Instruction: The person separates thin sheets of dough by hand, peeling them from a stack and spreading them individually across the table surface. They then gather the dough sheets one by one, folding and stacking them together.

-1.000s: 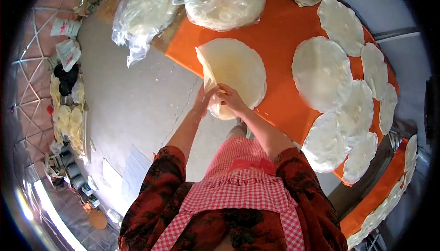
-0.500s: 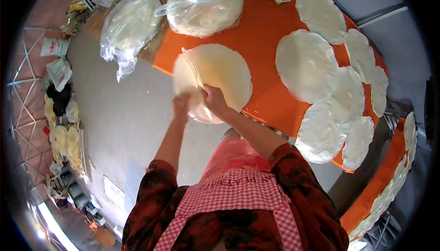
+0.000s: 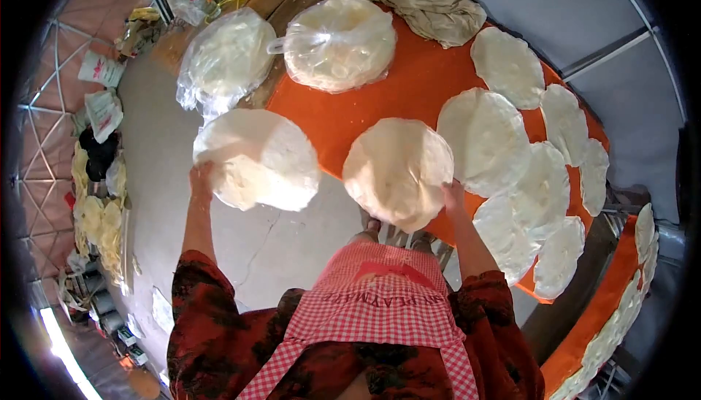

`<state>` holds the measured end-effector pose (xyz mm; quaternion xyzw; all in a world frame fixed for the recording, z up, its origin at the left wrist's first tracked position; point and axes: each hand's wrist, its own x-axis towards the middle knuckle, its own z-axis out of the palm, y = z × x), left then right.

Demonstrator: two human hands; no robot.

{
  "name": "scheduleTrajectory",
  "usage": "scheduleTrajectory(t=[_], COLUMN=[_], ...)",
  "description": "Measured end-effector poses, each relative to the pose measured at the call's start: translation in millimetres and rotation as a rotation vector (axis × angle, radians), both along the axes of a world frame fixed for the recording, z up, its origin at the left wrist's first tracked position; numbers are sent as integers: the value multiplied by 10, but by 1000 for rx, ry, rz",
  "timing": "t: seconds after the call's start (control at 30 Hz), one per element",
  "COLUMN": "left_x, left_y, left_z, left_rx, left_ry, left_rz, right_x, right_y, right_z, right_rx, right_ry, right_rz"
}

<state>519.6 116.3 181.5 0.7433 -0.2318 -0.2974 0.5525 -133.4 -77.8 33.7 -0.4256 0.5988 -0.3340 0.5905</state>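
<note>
My left hand grips the left edge of a thin, pale round flatbread, which is held out over the grey floor beside the table corner. The fingers are partly hidden by the sheet. My right hand pinches the right edge of a second round flatbread over the front edge of the orange-covered table. A gap separates the two sheets. Right beside my right hand, more round flatbreads lie spread out and overlapping on the orange cover.
Two clear plastic bags of stacked flatbreads, one bag on the orange cover and another bag on bare wood, stand at the back. A crumpled beige cloth lies behind them. Another orange surface with flatbreads is at the right.
My hands were close together, parting a flap from round flatbread at the table corner. Now they are wide apart, each with its own sheet. The view has shifted slightly.
</note>
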Motion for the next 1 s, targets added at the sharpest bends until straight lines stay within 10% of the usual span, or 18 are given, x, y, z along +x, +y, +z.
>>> scheduleTrajectory(t=[0.13, 0.27, 0.37, 0.4, 0.47, 0.57, 0.63, 0.83, 1.0], left_x=[116, -571, -1411, -1125, -1843, -2371, -2529, -3992, -4060], left_y=[-478, -1039, -1360, -1391, -1547, -1637, -1516, -1499, -1393], left_z=[293, 1048, 1228, 585, 422, -481, -1152, 465, 368], left_rx=[96, 223, 365, -2, 39, 398, 112, -36, -14], left_ry=[-734, -738, -1037, -1317, -801, -1007, -1141, 806, 1014], left_rz=[-27, -1, -30, -240, -305, -705, -995, -757, -598], right_x=[92, 346, 278, 273, 338, 382, 397, 791, 1110], right_y=[46, 63, 1, 2, 11, 13, -35, 135, 315], right_z=[116, 1209, 1005, 1049, 1200, 1543, 1641, 2507, 2114], right_rx=[-97, -48, -5, -40, -60, -82, -174, -396, -592], right_ry=[40, -122, -300, -269, -216, -117, -1, 526, 379], right_rz=[43, 113, 145, 122, 102, 112, 126, 570, 470])
